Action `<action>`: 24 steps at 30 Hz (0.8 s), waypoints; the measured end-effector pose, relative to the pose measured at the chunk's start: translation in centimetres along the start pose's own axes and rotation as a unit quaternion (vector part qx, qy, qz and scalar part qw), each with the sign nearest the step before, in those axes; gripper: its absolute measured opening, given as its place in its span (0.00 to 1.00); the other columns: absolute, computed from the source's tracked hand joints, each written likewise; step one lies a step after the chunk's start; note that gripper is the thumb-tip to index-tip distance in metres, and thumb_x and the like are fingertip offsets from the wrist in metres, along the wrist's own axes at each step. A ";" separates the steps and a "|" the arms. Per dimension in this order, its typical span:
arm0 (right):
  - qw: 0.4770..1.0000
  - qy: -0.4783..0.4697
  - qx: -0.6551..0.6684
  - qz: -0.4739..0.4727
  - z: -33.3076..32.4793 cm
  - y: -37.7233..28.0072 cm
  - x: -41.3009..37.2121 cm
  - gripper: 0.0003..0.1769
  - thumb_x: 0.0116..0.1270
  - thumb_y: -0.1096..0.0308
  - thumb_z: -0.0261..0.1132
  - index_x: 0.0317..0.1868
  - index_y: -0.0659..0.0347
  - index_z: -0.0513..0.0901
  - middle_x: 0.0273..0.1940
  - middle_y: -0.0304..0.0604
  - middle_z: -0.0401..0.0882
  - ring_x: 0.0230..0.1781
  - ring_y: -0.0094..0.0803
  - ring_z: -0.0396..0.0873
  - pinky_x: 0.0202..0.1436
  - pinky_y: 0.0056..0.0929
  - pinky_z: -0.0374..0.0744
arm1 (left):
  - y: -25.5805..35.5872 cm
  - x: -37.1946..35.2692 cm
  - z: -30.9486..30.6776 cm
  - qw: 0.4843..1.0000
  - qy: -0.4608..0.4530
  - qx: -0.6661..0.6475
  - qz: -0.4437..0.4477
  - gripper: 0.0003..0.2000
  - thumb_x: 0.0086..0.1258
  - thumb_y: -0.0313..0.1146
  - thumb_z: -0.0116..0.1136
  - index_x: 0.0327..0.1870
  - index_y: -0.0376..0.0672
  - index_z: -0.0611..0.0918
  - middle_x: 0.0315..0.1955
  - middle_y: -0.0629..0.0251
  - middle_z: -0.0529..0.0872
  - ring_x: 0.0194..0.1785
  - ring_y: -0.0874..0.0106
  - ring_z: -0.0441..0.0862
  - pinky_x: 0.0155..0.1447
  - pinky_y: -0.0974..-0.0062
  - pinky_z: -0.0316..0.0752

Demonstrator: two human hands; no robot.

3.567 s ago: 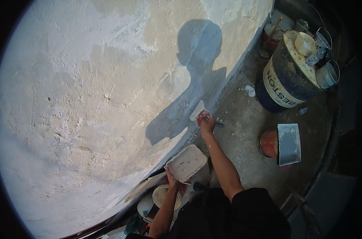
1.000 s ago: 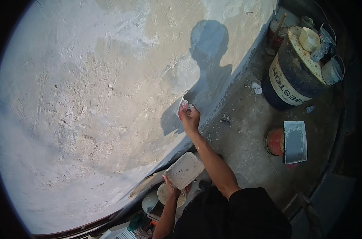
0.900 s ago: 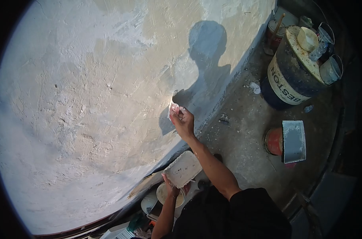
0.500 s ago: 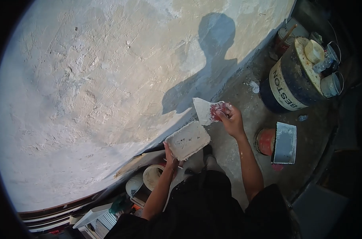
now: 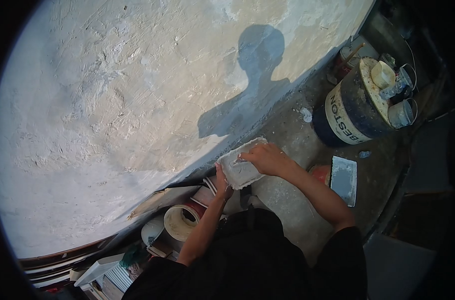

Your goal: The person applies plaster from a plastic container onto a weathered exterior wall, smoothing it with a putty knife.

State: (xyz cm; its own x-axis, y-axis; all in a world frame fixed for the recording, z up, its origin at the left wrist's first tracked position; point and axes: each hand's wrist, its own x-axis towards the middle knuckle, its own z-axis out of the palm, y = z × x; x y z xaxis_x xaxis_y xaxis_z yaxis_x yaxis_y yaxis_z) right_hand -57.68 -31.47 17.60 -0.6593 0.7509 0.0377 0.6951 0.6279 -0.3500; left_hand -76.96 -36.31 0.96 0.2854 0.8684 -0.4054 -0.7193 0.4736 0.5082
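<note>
My left hand grips a plaster-crusted rectangular tray by its left side, beside the foot of the wall. Over the tray, my right hand is closed on a putty knife, its fingers low over the inside. The hand hides nearly all of the knife, whose broad pale blade and red handle showed earlier. Whitish smears of filler coat the tray's inside. Rough, patchy plaster covers the wall, where a shadow of a head and shoulders falls.
A dark drum marked BESTON carries small tubs on top. Right of me, a grey rectangular tray rests on a red bucket. An open white bucket and stacked clutter stand at lower left, near the wall.
My right hand has moved left and down, bringing the putty knife from beside the tray into it. The tray has shifted slightly right and up in view. The camera view has shifted slightly.
</note>
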 end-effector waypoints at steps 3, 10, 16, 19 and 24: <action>0.999 -0.011 -0.003 -0.046 0.1 -0.1 0.7 0.17 0.57 0.73 0.60 0.48 0.49 0.82 0.31 0.46 0.82 0.37 0.44 0.82 0.38 0.43 0.79 | -0.2 0.1 0.6 1.000 -0.004 0.003 0.000 0.32 0.74 0.63 0.32 0.64 0.45 0.67 0.56 0.59 0.76 0.57 0.63 0.77 0.62 0.61 0.72; 0.992 -0.085 -0.001 -0.090 -0.7 -0.5 0.9 0.15 0.58 0.72 0.60 0.46 0.49 0.82 0.30 0.46 0.82 0.36 0.45 0.82 0.37 0.44 0.78 | 0.0 0.0 1.3 0.999 -0.022 0.020 0.045 0.31 0.75 0.61 0.31 0.60 0.41 0.70 0.52 0.59 0.78 0.56 0.65 0.78 0.61 0.63 0.73; 0.999 -0.023 0.028 -0.005 -3.4 -1.1 -0.2 0.15 0.57 0.75 0.60 0.46 0.55 0.81 0.30 0.50 0.82 0.36 0.51 0.81 0.38 0.47 0.77 | -0.1 -0.5 2.1 0.992 0.007 0.066 0.104 0.30 0.77 0.57 0.29 0.59 0.39 0.70 0.51 0.58 0.78 0.56 0.67 0.77 0.61 0.65 0.72; 0.994 0.009 0.051 0.097 -5.6 -1.1 -1.2 0.14 0.57 0.76 0.59 0.45 0.60 0.80 0.31 0.55 0.81 0.36 0.56 0.79 0.40 0.49 0.76 | -1.4 0.3 -0.1 0.987 0.067 0.084 0.123 0.29 0.79 0.55 0.28 0.59 0.38 0.71 0.51 0.57 0.77 0.57 0.68 0.76 0.62 0.67 0.71; 0.979 -0.014 0.020 0.203 -5.4 0.4 -2.1 0.13 0.55 0.77 0.58 0.43 0.66 0.78 0.32 0.62 0.80 0.37 0.61 0.78 0.43 0.53 0.74 | -1.3 0.6 0.1 0.973 0.026 0.146 0.177 0.31 0.77 0.58 0.29 0.63 0.39 0.67 0.55 0.56 0.75 0.58 0.63 0.75 0.64 0.64 0.70</action>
State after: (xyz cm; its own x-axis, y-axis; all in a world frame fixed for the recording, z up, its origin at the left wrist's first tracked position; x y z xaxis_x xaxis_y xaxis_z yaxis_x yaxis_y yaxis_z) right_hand -54.45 -31.73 22.42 -0.3385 0.9308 -0.1376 0.8901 0.2693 -0.3678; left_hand -75.75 -36.39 0.15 0.0145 0.9799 -0.1989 -0.5538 0.1735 0.8144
